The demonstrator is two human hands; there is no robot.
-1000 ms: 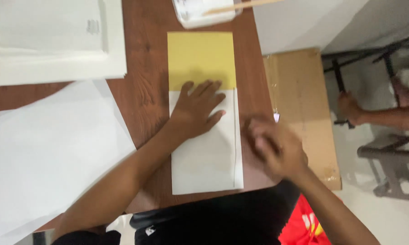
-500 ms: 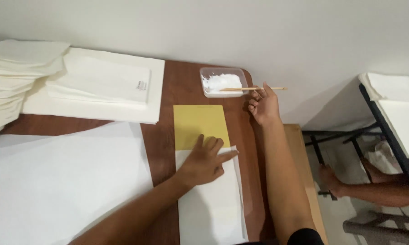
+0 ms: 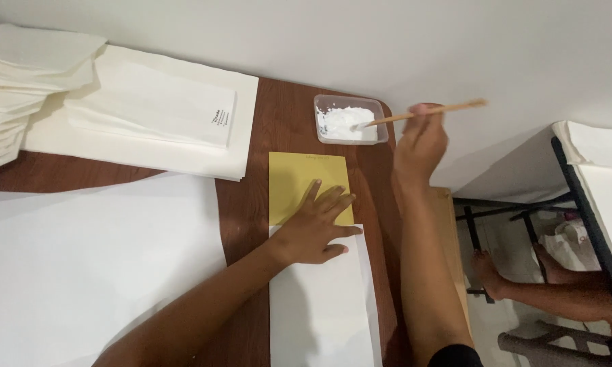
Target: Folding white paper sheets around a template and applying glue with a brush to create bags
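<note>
The right hand [image 3: 420, 139] gripped a wooden stick [image 3: 421, 113], its tip dipped in the tub [image 3: 350, 119] of white paste near the table's far edge. The left hand [image 3: 316, 228] lay flat and unclenched on the white paper [image 3: 323, 312], just overlapping the yellow sheet [image 3: 296, 180]. Bare brown table [image 3: 248, 224] showed alongside.

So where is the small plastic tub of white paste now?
The tub sits at the table's far edge, above the yellow sheet, left of the right hand.

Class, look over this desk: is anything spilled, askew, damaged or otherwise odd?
Nothing stands out. The white paste sits inside its clear tray, the right hand holds the wooden stick with its tip in it, and the left hand presses the white sheet squarely over the yellow paper.
</note>
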